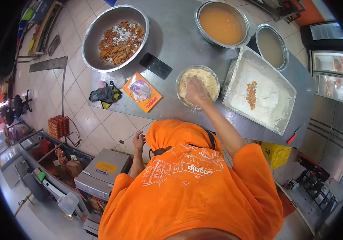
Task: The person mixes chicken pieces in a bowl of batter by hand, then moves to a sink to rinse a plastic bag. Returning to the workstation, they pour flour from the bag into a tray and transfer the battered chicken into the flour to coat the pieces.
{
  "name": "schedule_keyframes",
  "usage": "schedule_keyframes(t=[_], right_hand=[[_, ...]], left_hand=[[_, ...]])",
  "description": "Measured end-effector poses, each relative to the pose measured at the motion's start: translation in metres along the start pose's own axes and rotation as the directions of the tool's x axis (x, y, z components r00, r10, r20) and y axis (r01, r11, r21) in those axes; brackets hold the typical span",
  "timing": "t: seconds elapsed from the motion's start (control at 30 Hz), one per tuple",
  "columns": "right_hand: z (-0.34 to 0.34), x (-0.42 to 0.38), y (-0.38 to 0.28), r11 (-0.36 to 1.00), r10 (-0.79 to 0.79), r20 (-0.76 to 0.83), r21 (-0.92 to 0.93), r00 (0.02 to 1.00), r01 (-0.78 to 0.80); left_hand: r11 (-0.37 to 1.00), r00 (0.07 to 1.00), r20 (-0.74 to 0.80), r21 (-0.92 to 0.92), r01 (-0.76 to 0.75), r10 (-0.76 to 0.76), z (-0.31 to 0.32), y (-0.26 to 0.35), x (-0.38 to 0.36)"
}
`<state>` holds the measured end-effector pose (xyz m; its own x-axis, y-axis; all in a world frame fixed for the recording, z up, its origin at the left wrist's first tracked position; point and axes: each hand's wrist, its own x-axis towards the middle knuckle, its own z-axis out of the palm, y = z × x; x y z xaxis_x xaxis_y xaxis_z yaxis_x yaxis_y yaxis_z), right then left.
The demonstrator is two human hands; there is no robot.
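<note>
My right hand (196,91) reaches into a metal bowl (178,90) of pale yellow, lumpy batter (206,81). Its fingers are sunk in the batter or blurred, so what they grip is hidden. My left hand (139,140) hangs beside my body, away from the table, with its fingers loosely apart and nothing in them. Left of the bowl lie an orange box (150,102) with a round picture on it and a black phone (156,66). To the right stands a rectangular metal tray (235,76) of white flour (270,93) with a strip of orange-brown pieces (251,95) on it.
A big basin (87,52) holds orange-brown seasoned pieces dusted white. Bowls of orange liquid (222,25) and cloudy liquid (272,47) stand at the back right. A red-handled knife (291,138) lies at the table's (167,36) right edge. Egg trays (58,127) are stacked at left.
</note>
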<state>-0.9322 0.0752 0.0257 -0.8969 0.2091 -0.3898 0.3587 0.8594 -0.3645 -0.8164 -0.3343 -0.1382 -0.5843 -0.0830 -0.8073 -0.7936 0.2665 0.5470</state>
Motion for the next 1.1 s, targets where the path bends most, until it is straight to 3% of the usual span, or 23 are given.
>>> schedule_keyframes(t=[0.13,0.23,0.33,0.4,0.53,0.6,0.73,0.8,0.93,1.03,1.1], right_hand=[[0.0,-0.011,-0.012,0.996,0.037,-0.096,0.085,0.995,-0.029],[0.022,-0.002,-0.003,0.998,-0.035,-0.204,-0.06,0.978,0.024],[0.025,0.01,0.011,0.999,-0.041,-0.156,-0.016,0.987,0.038],[0.022,0.017,0.021,0.996,0.067,0.022,0.05,0.997,-0.068],[0.009,0.022,0.036,0.99,0.116,0.184,0.061,0.976,-0.129],[0.015,0.016,0.048,0.924,0.007,-0.27,0.369,0.963,0.097],[-0.011,0.002,0.052,0.896,-0.023,-0.302,0.417,0.953,0.154],[-0.017,0.002,0.056,0.921,-0.133,-0.374,0.295,0.918,0.254],[-0.034,0.0,0.048,0.912,-0.142,-0.371,0.312,0.918,0.267],[-0.038,-0.003,0.042,0.932,-0.071,-0.307,0.319,0.949,0.173],[-0.035,-0.003,0.043,0.922,-0.105,-0.324,0.322,0.94,0.214]], left_hand=[[0.999,1.0,-0.014,0.041,0.01,-0.009,0.001,0.007,-0.006],[0.999,1.0,-0.004,0.039,0.008,-0.008,0.001,0.004,-0.006],[1.0,0.999,0.045,0.013,-0.027,0.026,-0.001,0.002,-0.004],[0.999,1.0,0.031,0.049,-0.005,0.003,-0.001,0.01,-0.009],[1.0,0.999,0.048,0.021,-0.001,-0.001,-0.002,0.004,-0.005],[1.0,0.999,0.038,0.013,-0.01,0.01,-0.001,0.002,-0.004],[0.998,0.998,0.051,-0.056,-0.03,0.033,0.0,-0.002,0.0],[0.997,0.997,0.053,-0.06,-0.057,0.06,0.0,-0.002,0.006],[0.996,0.996,0.031,-0.042,-0.078,0.079,0.004,0.007,0.003],[0.998,0.998,0.037,-0.016,-0.055,0.056,0.001,0.001,0.01],[0.999,0.999,0.028,-0.01,-0.046,0.046,0.001,0.005,0.006]])
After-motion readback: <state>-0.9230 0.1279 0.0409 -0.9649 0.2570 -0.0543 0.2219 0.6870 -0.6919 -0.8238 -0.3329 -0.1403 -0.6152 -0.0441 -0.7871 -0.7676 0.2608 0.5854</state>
